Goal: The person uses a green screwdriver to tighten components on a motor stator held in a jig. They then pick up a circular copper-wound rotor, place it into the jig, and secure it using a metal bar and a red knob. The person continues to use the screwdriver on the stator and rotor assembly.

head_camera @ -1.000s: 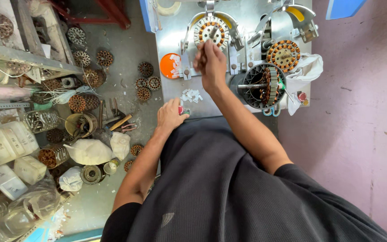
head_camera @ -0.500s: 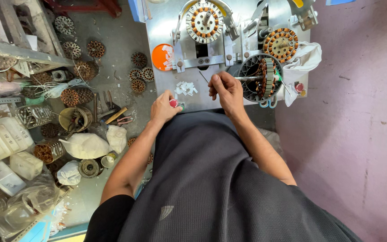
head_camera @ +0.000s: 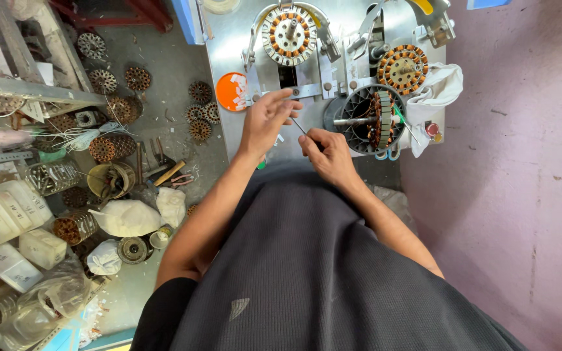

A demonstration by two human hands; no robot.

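My left hand (head_camera: 267, 119) and my right hand (head_camera: 325, 150) are close together over the grey metal bench (head_camera: 229, 52). Between them runs a thin pale strip (head_camera: 298, 126); the right hand pinches its lower end and the left hand's fingertips touch its upper end. Just above, a round stator with orange-and-white winding slots (head_camera: 287, 32) sits on a winding fixture. A dark round motor part on a shaft (head_camera: 373, 119) lies to the right of my right hand. Another copper-wound stator (head_camera: 402, 67) sits above it.
An orange disc (head_camera: 230, 91) lies left of my left hand. A white cloth (head_camera: 436, 94) hangs at the bench's right side. On the floor at left lie several wound stators (head_camera: 198, 120), tools, white bags (head_camera: 125, 218) and plastic bottles (head_camera: 8, 218). A pink wall (head_camera: 521, 162) is at right.
My right hand came down from the top stator to the bench front. My left hand rose from the bench edge to meet it, and both now hold the thin strip.
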